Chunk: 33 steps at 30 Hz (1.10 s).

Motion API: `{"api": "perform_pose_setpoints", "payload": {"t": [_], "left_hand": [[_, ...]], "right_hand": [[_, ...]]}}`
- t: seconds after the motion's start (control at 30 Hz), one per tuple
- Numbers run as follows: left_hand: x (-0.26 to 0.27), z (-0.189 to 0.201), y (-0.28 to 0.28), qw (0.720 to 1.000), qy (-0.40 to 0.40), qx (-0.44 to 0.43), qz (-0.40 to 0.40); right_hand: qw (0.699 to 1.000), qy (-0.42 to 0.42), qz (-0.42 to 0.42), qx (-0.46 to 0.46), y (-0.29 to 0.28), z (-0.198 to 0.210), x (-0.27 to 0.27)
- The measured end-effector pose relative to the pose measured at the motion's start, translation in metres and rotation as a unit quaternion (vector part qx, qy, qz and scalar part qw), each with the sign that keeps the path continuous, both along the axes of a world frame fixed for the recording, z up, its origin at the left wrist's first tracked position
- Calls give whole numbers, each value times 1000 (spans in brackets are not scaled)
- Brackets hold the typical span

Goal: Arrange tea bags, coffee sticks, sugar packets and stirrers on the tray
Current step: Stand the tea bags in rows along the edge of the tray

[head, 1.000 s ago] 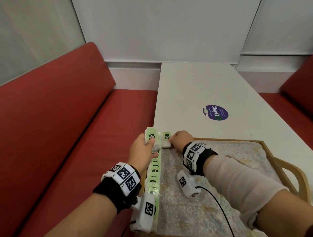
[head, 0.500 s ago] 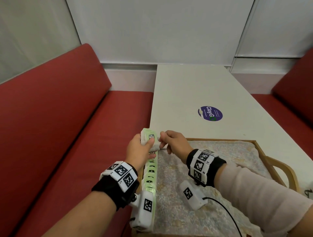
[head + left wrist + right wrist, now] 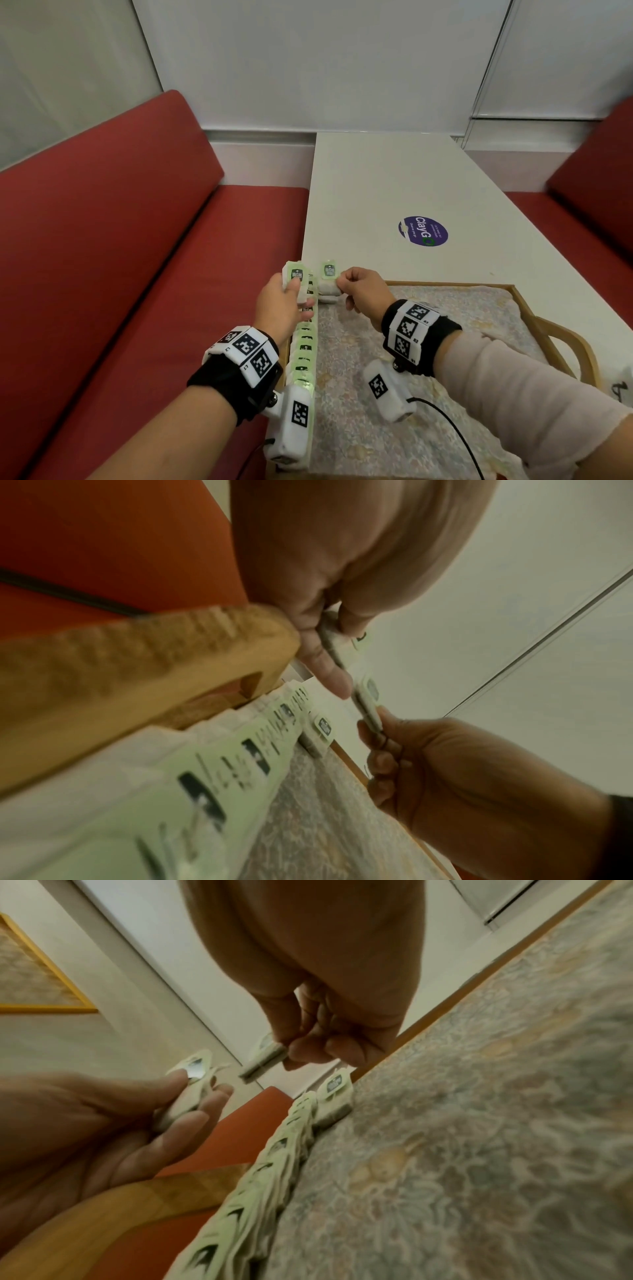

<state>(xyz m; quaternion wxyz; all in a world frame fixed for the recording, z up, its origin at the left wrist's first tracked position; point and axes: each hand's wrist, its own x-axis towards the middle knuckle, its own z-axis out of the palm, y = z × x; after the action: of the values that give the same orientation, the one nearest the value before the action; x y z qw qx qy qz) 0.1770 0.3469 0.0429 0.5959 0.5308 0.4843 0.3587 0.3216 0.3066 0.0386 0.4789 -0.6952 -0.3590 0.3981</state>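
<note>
The left hand (image 3: 281, 305) grips a stack of tea bags (image 3: 295, 279) beside the tray (image 3: 561, 329)'s far left corner; the right hand (image 3: 363, 287) pinches one tea bag (image 3: 329, 274) above it. A careless drop could topple the row (image 3: 305, 346) along the tray's left edge.

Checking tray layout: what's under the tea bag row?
The row of tea bags lies on the floral cloth lining the wooden tray. The tray floor beneath is covered.

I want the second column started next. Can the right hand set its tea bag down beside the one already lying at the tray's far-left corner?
Probably yes. The right hand pinches a tea bag just above the lone bag on the tray's cloth; the left hand stays over the row alongside.
</note>
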Motion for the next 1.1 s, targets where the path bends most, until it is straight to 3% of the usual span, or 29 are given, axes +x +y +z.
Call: {"api": "perform_pose_setpoints", "payload": {"t": [0.17, 0.33, 0.5, 0.7, 1.1], "left_hand": [[1, -1, -1, 1000, 9, 3, -1], [0, -2, -1, 1000, 15, 13, -7], [0, -2, -2, 1000, 18, 15, -5], [0, 0, -4, 1000, 25, 10, -9], [-2, 4, 2, 998, 8, -53, -24]], "right_hand": [[993, -45, -25, -110, 11, -19, 5], [980, -122, 9, -160, 22, -19, 3], [949, -225, 28, -219, 28, -20, 3], [934, -259, 29, -245, 31, -20, 4], [949, -242, 39, -195, 27, -17, 0]]}}
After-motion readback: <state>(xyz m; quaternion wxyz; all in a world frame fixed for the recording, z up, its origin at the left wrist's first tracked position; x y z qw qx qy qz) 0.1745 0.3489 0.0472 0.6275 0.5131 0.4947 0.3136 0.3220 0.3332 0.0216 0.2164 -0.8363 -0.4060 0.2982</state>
